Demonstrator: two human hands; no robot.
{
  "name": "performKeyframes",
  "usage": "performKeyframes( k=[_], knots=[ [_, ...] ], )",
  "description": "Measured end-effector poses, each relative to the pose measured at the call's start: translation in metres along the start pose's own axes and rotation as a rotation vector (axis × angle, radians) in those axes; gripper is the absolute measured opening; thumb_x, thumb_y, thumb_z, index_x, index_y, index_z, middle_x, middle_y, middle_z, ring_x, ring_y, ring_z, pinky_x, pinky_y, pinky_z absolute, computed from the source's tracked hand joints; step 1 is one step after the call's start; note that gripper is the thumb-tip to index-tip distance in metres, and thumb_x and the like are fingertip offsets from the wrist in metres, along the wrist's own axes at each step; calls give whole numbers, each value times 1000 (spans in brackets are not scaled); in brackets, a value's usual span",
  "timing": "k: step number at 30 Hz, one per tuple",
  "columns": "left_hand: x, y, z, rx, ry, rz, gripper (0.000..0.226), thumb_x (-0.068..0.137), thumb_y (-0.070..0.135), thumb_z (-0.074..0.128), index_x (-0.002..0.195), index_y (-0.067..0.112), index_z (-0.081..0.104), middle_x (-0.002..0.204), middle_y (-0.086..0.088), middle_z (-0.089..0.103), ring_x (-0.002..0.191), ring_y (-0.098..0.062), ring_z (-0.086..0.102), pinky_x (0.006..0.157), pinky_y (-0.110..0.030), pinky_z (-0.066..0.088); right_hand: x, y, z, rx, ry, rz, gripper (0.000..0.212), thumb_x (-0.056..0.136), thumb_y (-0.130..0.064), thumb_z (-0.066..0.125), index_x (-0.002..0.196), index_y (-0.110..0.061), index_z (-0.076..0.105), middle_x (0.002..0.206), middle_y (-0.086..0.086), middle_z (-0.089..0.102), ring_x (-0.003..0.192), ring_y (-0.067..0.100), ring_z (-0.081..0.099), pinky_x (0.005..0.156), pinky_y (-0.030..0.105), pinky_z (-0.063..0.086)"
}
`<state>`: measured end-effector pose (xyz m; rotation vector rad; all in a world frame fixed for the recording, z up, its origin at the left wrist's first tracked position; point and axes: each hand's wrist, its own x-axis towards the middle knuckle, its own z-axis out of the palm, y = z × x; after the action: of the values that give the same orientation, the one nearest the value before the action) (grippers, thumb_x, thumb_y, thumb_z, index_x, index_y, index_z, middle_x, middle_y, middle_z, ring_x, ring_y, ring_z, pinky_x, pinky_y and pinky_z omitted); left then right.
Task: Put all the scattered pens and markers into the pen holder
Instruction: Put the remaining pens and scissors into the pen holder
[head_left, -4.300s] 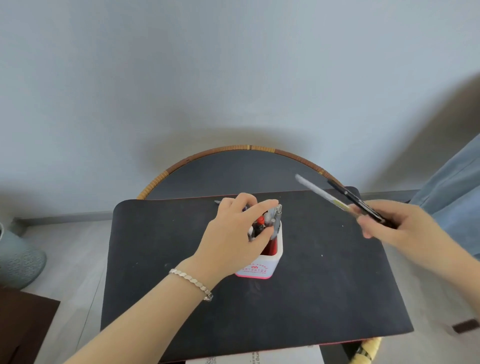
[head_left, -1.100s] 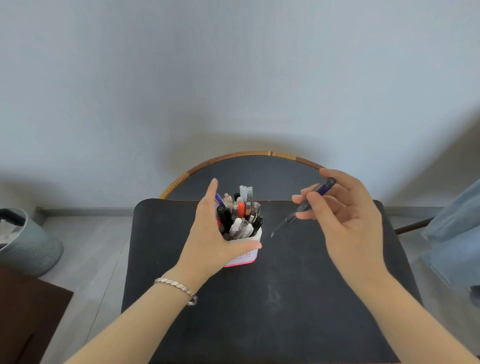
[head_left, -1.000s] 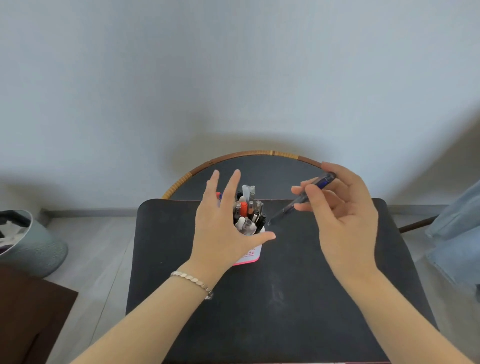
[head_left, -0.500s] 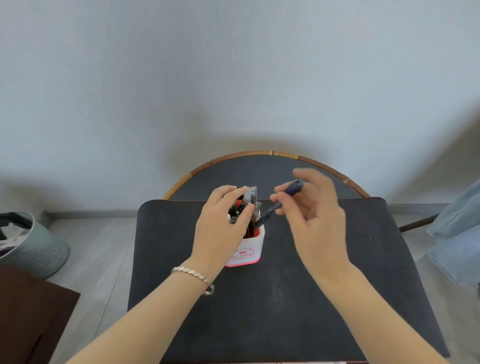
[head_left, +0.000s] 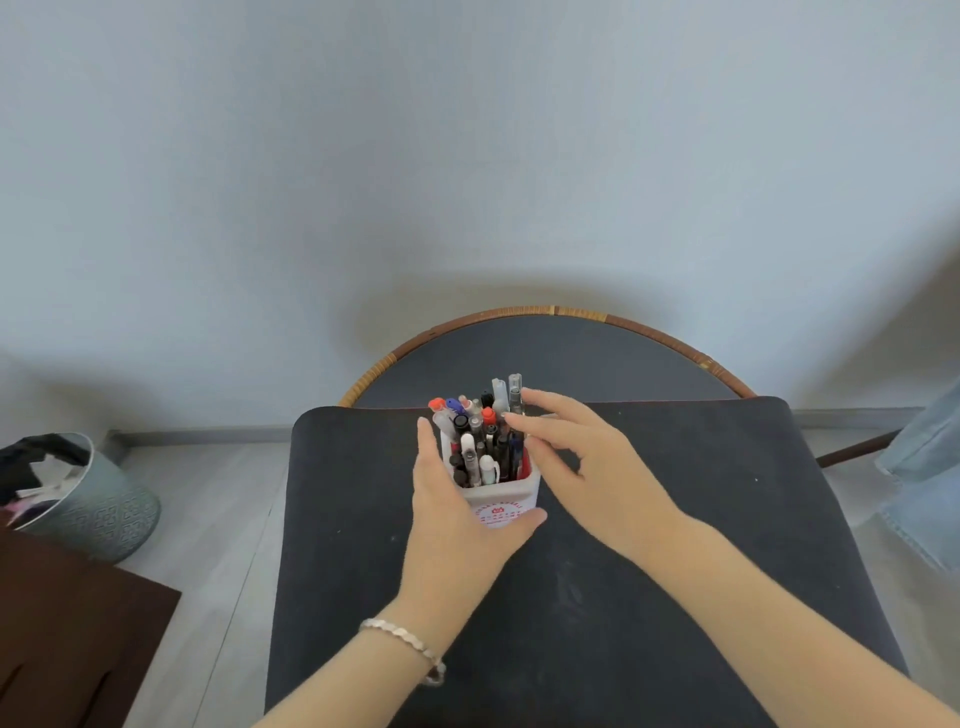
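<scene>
The pen holder (head_left: 503, 500), a white square cup with red print on its near face, stands on the dark mat (head_left: 675, 545) close to the mat's far edge, about midway between its left and right edges. It is packed with upright pens and markers (head_left: 480, 439): orange, red, blue, black, white and clear caps crowd together, and two clear-capped ones at the back rise highest. The left hand (head_left: 457, 525) cups the holder from its left side, thumb lying across the lower front face, fingers straight up along the left wall; a silver bracelet (head_left: 410, 642) circles that wrist. The right hand (head_left: 597, 467) is beside the holder's right wall, fingers loosely spread and holding nothing, fingertips (head_left: 514, 420) touching the tall pens at the back right. A grey patterned bin (head_left: 98, 504) sits on the floor beyond the mat's left edge
</scene>
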<state>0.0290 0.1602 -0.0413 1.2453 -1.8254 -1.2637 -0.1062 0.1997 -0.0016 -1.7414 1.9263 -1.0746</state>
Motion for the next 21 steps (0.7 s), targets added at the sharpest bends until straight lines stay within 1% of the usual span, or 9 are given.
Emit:
performKeyframes(
  k=[1,3,5,8,11,13,16,19,21],
  knots=[
    [1,2,7,-22,53,-28,125,50,33,88,134,52,-2,141,18,27,127,-3,37,106,-35,39,0,2,-6,-8,-9,0,37,91,-8,47,122,-24,57,122,-21,47,116,-5,43,92,-2,31],
    [4,6,18,-20,165,-63,124,50,34,88,137,47,0,141,10,31,127,-12,41,103,-40,43,-5,11,-15,-33,3,53,41,90,-5,46,125,-27,53,110,-20,56,101,-2,54,84,0,38],
    [5,7,24,-21,238,-67,120,53,32,87,138,42,4,140,8,34,125,-13,44,98,-35,43,-11,24,-20,-38,-74,205,37,91,-10,46,124,-27,51,104,-13,64,92,3,58,82,8,41],
    [8,2,22,-122,233,-63,112,55,25,87,138,42,13,137,15,40,123,-10,46,93,-22,41,-19,48,-19,-108,-226,396,29,91,-15,42,114,-26,56,106,-6,67,94,10,59,90,25,48],
    [20,0,7,-173,230,-38,109,54,21,87,137,42,19,134,17,45,120,-4,48,100,-24,40,-18,60,-18,-160,-309,488,28,92,-18,40,112,-27,58,111,-3,65,94,13,60,83,23,47],
    [36,6,-7,-177,267,-1,104,54,19,86,136,36,25,130,16,49,116,0,50,102,-25,38,-10,63,-17,-192,-363,509,28,92,-20,40,113,-26,58,116,-2,63,95,13,58,83,24,47],
    [76,21,-29,-162,307,32,88,56,14,85,128,24,36,113,15,55,102,1,55,92,-17,39,5,62,-16,-234,-408,495,28,92,-20,41,114,-24,58,120,-1,61,100,15,58,89,27,45],
    [120,27,-47,-102,352,25,67,57,15,84,110,24,44,106,6,59,96,-11,60,90,-27,47,21,61,-14,-259,-413,462,28,92,-19,40,114,-22,58,123,-1,60,105,17,58,94,29,45],
    [142,22,-53,-59,344,6,64,56,17,84,105,25,44,106,4,60,95,-14,60,90,-33,50,31,60,-13,-262,-409,443,29,92,-19,40,115,-22,58,123,0,60,106,17,57,94,30,45]
  ],
)
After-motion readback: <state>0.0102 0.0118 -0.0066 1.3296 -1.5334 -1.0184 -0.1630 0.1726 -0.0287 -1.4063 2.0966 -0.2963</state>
